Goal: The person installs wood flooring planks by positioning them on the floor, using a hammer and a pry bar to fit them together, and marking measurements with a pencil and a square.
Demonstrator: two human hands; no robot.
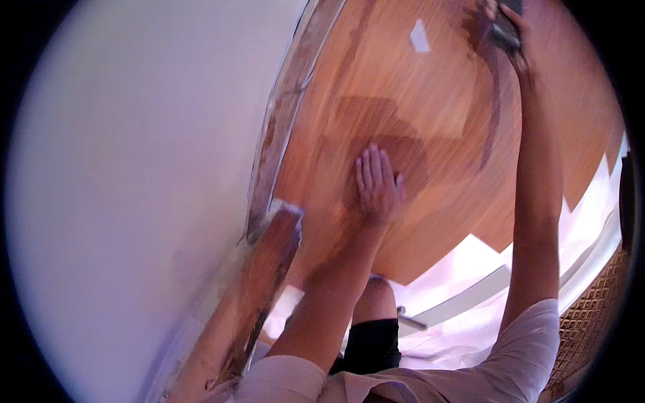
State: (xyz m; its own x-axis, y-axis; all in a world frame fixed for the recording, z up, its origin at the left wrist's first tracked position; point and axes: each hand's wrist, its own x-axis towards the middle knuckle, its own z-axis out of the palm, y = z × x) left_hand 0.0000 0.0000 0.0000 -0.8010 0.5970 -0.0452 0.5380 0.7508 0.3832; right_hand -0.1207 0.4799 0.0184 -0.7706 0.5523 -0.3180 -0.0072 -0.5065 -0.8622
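Observation:
My left hand [378, 178] lies flat on the wood-look plank flooring [416, 221], its fingers stretched out and pointing away from me. Farther off, at the upper right, my right hand [521, 37] is closed round a dark, block-like object [505, 30]; motion blur hides what kind it is. That object is at or just above the planks, and I cannot tell whether it touches them. A small white piece [420, 36] lies on the flooring, left of my right hand.
A pale wall [148, 154] fills the left side, with a rough strip [285, 101] along its foot. By my left forearm is a brown post-like edge [269, 258]. White sheeting [463, 258] shows past the planks' stepped edge, with a pale strip [463, 295] on it. Brown patterned surface [591, 322] lies right.

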